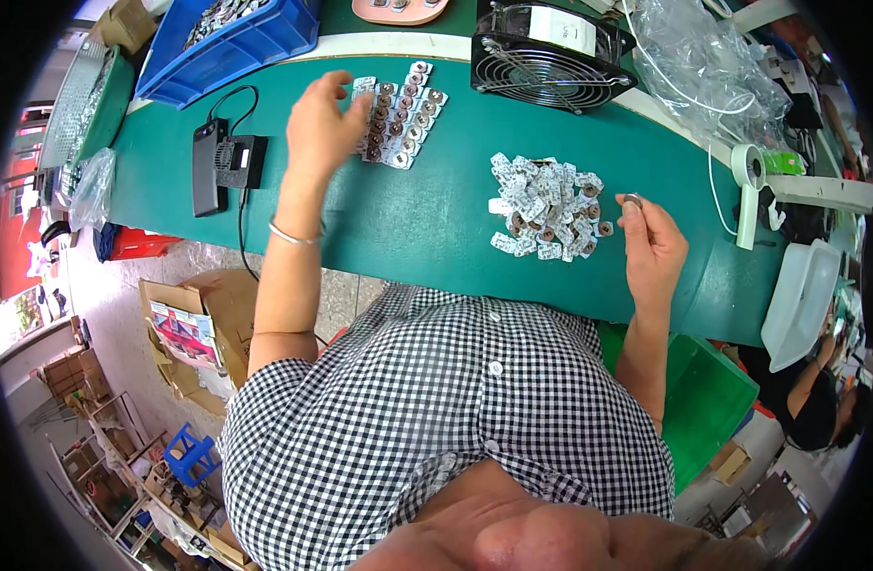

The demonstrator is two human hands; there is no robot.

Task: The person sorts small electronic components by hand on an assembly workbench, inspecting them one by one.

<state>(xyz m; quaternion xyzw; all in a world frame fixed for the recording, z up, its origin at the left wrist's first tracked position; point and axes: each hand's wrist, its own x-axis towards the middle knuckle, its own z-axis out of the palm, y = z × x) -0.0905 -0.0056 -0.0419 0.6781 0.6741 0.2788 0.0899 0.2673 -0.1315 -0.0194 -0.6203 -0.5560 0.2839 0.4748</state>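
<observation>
Small pale pieces with round brown or metallic centres stand in neat rows [400, 122] on the green table. My left hand [322, 128] is at the left edge of these rows, fingers apart; I see nothing held in it. Toward the right lies a loose pile of the same kind of pieces [543, 195], heaped and partly overlapping. Just right of that pile, my right hand [655, 246] pinches a small round metallic piece [632, 200] between thumb and forefinger. Its other fingers are curled.
A black fan [550, 59] stands at the table's far side, beside clear plastic bags [698, 71]. At far left is a blue bin [236, 52] of small parts. A black device with a cable [208, 167] lies left. A white handheld fan [746, 190] and white tray [800, 305] are right.
</observation>
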